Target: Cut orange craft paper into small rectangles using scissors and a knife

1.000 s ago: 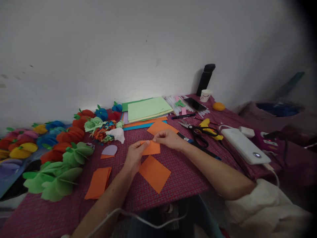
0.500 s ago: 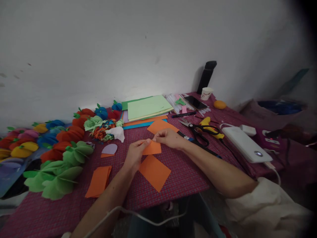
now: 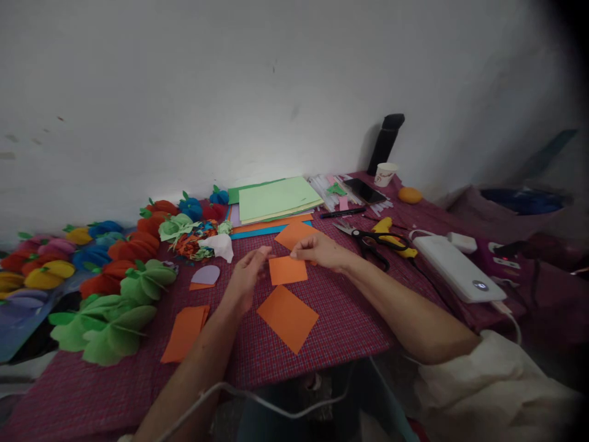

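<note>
Between my hands is a small orange paper [image 3: 288, 272], its face turned toward me. My right hand [image 3: 316, 250] pinches its upper edge between thumb and fingertips. My left hand [image 3: 248, 274] is just off the paper's left side, fingers apart and holding nothing. Directly below, an orange paper square [image 3: 288, 319] lies turned cornerwise on the checked tablecloth [image 3: 340, 331]. Another orange sheet [image 3: 294, 233] lies behind my right hand. A stack of orange paper [image 3: 184, 334] sits left of my left forearm, and a lilac rounded paper piece [image 3: 206, 274] rests on orange paper beyond it.
Paper pumpkins [image 3: 133, 245] and green paper shapes [image 3: 110, 325] crowd the left side. Paper scraps [image 3: 197, 239] and pale green sheets [image 3: 276, 199] lie toward the wall. On the right are scissors [image 3: 375, 239], a yellow glue gun [image 3: 384, 230], a power bank [image 3: 455, 270] and a paper cup [image 3: 385, 174].
My left hand has let go of the orange paper and drawn slightly left, its fingers parting. The paper, still in my right hand, has shifted a little right and shows more of its face.
</note>
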Tool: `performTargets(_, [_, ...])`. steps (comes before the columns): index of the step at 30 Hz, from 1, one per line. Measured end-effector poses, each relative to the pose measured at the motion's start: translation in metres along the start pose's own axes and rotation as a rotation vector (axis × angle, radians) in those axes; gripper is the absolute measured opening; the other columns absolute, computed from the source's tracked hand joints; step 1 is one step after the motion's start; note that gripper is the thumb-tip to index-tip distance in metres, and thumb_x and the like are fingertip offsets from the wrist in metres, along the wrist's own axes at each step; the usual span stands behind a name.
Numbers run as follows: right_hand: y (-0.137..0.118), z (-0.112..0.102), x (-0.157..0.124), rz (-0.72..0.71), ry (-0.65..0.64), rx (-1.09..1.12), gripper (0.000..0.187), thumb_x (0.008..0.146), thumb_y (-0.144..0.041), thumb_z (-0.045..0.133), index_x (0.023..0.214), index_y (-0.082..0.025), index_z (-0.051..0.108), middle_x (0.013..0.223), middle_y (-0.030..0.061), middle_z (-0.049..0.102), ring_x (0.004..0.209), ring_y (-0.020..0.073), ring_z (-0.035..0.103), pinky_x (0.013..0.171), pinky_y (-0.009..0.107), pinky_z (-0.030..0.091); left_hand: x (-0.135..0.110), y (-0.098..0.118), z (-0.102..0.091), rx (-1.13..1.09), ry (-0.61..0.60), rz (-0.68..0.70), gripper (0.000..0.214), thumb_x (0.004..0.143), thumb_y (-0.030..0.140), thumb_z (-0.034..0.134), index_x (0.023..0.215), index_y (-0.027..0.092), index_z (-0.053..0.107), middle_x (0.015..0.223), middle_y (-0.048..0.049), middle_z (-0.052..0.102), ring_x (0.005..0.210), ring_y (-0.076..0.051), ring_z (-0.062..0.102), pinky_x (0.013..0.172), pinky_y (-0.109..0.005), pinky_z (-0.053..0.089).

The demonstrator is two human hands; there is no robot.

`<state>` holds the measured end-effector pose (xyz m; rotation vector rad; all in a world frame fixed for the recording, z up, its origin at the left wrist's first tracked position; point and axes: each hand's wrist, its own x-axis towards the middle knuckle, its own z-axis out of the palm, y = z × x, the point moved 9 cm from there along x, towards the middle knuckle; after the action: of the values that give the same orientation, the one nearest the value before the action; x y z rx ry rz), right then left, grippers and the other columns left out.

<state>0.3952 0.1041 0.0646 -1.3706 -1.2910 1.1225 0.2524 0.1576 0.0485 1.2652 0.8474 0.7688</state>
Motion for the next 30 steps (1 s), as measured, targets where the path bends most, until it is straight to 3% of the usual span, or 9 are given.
performTargets(3, [0.002, 0.009, 0.0, -0.018, -0.027, -0.011, 0.021, 0.065, -0.035, 0.061, 0.066, -0.014, 0.061, 0.057, -0.0037, 0.051, 0.052, 0.0066, 0.039, 0.052, 0.021, 0.03, -0.006, -0.006, 0.021, 0.005, -0.149, -0.046, 0.034, 0.061, 0.04, 0.068, 0.082, 0.015, 0.067, 0.082, -0.0063, 0.066, 0.068, -0.014, 0.058, 0.062, -0.023, 0.04])
performTargets(5, [0.004, 0.013, -0.001, -0.015, -0.047, -0.034, 0.02, 0.066, -0.035, 0.06, 0.066, -0.015, 0.061, 0.057, -0.0045, 0.049, 0.052, 0.0065, 0.037, 0.052, 0.021, 0.028, -0.009, -0.008, 0.026, 0.039, -0.176, -0.056, 0.027, 0.06, 0.037, 0.069, 0.073, 0.013, 0.067, 0.072, -0.0048, 0.065, 0.061, -0.012, 0.055, 0.058, -0.022, 0.039])
performTargets(9, [0.006, 0.017, -0.001, -0.019, -0.078, -0.061, 0.02, 0.069, -0.034, 0.058, 0.067, -0.014, 0.062, 0.055, -0.0045, 0.047, 0.051, 0.0066, 0.035, 0.05, 0.021, 0.027, -0.008, -0.011, 0.026, 0.096, -0.166, -0.058, 0.026, 0.06, 0.037, 0.068, 0.067, 0.013, 0.066, 0.064, -0.004, 0.062, 0.055, -0.011, 0.052, 0.052, -0.021, 0.036])
performTargets(15, [0.008, 0.018, 0.0, -0.016, -0.083, -0.078, 0.02, 0.069, -0.032, 0.056, 0.071, -0.014, 0.063, 0.06, -0.0027, 0.051, 0.054, 0.0073, 0.038, 0.052, 0.021, 0.029, -0.008, -0.012, 0.028, 0.093, -0.194, -0.05, 0.024, 0.062, 0.037, 0.067, 0.067, 0.014, 0.065, 0.064, -0.0031, 0.061, 0.056, -0.011, 0.051, 0.053, -0.021, 0.036])
performTargets(22, [0.008, 0.019, 0.0, 0.0, -0.072, -0.059, 0.022, 0.067, -0.034, 0.058, 0.066, -0.013, 0.061, 0.052, -0.0052, 0.045, 0.048, 0.0055, 0.034, 0.047, 0.02, 0.026, -0.007, -0.014, 0.027, 0.089, -0.164, -0.071, 0.025, 0.061, 0.036, 0.067, 0.067, 0.012, 0.063, 0.063, -0.003, 0.06, 0.055, -0.011, 0.05, 0.051, -0.021, 0.036])
performTargets(26, [0.008, 0.008, 0.001, 0.031, -0.056, 0.011, 0.02, 0.065, -0.033, 0.061, 0.065, -0.013, 0.061, 0.054, -0.0032, 0.052, 0.049, 0.0062, 0.042, 0.048, 0.019, 0.031, -0.006, -0.01, 0.023, 0.046, -0.153, -0.059, 0.026, 0.06, 0.035, 0.068, 0.069, 0.011, 0.064, 0.066, -0.0036, 0.061, 0.057, -0.011, 0.052, 0.054, -0.021, 0.038])
performTargets(30, [0.009, -0.007, 0.0, 0.114, 0.0, 0.01, 0.023, 0.066, -0.037, 0.062, 0.065, -0.013, 0.061, 0.062, 0.0007, 0.059, 0.053, 0.0072, 0.049, 0.046, 0.018, 0.033, -0.002, -0.003, 0.006, -0.014, -0.064, -0.027, 0.028, 0.058, 0.037, 0.069, 0.068, 0.011, 0.063, 0.066, -0.0028, 0.061, 0.055, -0.01, 0.052, 0.052, -0.021, 0.037])
